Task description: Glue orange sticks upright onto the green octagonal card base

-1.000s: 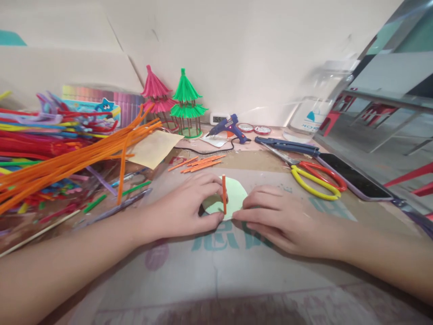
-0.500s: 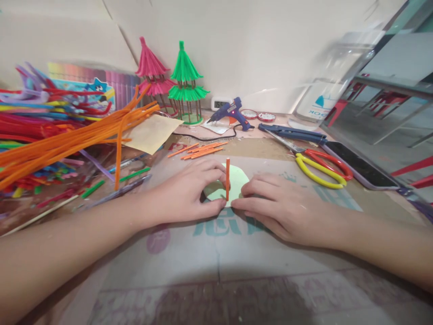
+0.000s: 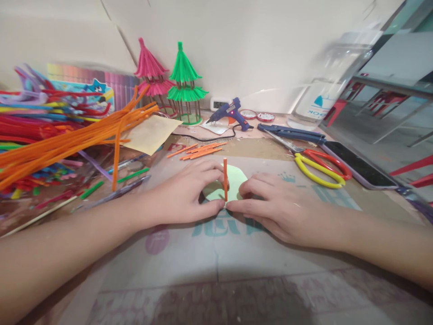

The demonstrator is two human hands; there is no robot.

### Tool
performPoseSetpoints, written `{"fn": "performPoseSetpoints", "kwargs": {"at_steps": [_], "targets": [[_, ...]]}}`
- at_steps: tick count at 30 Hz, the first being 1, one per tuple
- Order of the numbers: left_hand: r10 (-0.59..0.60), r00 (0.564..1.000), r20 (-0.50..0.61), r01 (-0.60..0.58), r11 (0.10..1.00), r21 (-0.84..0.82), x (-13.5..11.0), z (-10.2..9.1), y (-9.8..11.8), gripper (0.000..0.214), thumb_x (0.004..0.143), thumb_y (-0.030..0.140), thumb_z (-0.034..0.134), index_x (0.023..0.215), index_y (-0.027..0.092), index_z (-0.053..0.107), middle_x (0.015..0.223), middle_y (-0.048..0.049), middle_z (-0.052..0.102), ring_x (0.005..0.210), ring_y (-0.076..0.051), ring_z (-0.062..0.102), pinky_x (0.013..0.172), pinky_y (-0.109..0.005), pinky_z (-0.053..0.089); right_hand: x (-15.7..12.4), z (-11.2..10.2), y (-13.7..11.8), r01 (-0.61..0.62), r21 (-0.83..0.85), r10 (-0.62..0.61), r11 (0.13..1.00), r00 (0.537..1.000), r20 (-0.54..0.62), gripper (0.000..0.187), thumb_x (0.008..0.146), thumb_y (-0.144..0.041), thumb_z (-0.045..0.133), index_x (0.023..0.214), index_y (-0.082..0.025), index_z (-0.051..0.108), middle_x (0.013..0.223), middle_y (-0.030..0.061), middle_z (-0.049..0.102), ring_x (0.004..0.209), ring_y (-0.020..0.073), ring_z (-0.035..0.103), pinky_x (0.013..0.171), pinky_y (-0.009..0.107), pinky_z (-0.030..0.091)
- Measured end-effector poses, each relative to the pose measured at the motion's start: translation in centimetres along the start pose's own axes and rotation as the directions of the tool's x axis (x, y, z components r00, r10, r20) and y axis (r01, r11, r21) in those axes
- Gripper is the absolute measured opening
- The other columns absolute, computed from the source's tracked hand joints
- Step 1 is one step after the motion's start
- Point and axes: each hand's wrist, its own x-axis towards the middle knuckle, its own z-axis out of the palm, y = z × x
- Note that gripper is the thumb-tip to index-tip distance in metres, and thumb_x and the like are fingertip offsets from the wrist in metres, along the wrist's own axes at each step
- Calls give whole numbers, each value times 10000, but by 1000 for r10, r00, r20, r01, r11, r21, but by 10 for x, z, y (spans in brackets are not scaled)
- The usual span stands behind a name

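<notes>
A short orange stick [image 3: 225, 177] stands upright on a pale green paper disc [image 3: 237, 177] lying on the table covering. My left hand [image 3: 189, 192] curls around the disc's left side, its fingertips closed at the stick and its thumb tip close to the stick's base. From the right, my right hand [image 3: 270, 203] rests low over the disc's edge. Its index finger is stretched out to the stick's foot, and its other fingers are bent and apart, holding nothing visible. Several loose orange sticks [image 3: 203, 151] lie just beyond the disc.
Orange pipe cleaners [image 3: 77, 135] and other coloured ones heap up at left. A green tower model [image 3: 184, 67] and a pink one [image 3: 150, 61] stand at the back beside a blue glue gun [image 3: 233, 113]. Scissors [image 3: 320, 174], a phone [image 3: 360, 164] and a clear bottle [image 3: 324, 90] are at right.
My right index fingertip has moved slightly left, closer to the stick's base. My left hand keeps its place around the disc. The whole view has shifted a little.
</notes>
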Motion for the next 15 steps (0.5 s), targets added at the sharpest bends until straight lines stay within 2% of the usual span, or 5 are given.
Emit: {"fn": "performPoseSetpoints", "kwargs": {"at_steps": [3, 8, 15], "targets": [[-22, 1000, 1, 22, 1000, -19, 1, 2, 0, 233, 853, 243, 616, 1080, 190, 615, 1202, -59, 625, 1131, -233, 591, 1028, -375, 435, -1, 0, 1, 30, -19, -31, 999, 999, -30, 347, 1000, -124, 424, 1201, -200, 696, 967, 96, 658, 865, 223, 543, 762, 371, 432], [-56, 998, 26, 57, 997, -59, 1, 0, 3, 215, 861, 243, 602, 1072, 199, 613, 1200, -53, 620, 1129, -234, 585, 1040, -390, 425, -4, 1, 2, 48, 28, -43, 998, 984, -171, 303, 1003, -126, 439, 1127, -118, 716, 957, 115, 703, 888, 224, 597, 790, 373, 481], [-28, 996, 87, 36, 994, -99, 0, -7, -2, 190, 901, 233, 582, 1084, 192, 614, 1216, -63, 616, 1146, -219, 574, 1025, -359, 430, -4, 4, 3, 37, 25, -31, 999, 979, -200, 247, 987, -119, 477, 1073, -142, 707, 954, 105, 712, 872, 221, 623, 769, 378, 508]]}}
